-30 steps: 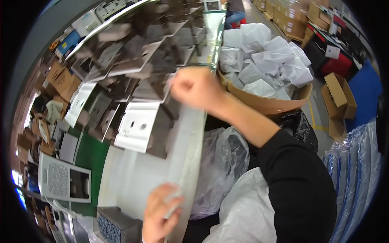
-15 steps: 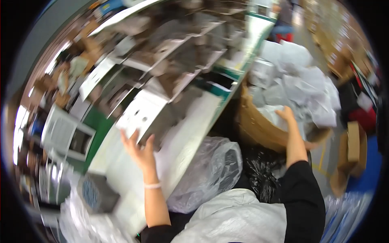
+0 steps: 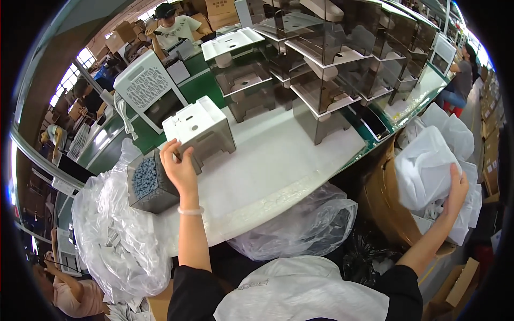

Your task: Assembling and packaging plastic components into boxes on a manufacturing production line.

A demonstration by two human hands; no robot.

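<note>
The left hand (image 3: 179, 170) is resting on a white and grey plastic part (image 3: 201, 131) that is sitting on the white bench (image 3: 278, 160). Its fingers are curling over the part's near left corner, so it is holding the part steady. The right hand (image 3: 455, 195), over at 3 o'clock, is gripping a white plastic bag (image 3: 425, 168) in a big brown cardboard bin (image 3: 383, 206). I think the person is picking one bag out to go with the part. The next move would be lifting that bag free and bringing it over to the part at 10 o'clock.

Counting now: one part is under the left hand. About six more parts (image 3: 321, 96) are standing in rows near 12 o'clock. One grey box of small blue pieces (image 3: 150, 184) is sitting just left of the hand. Many white bags are filling the bin, too many to count.
</note>
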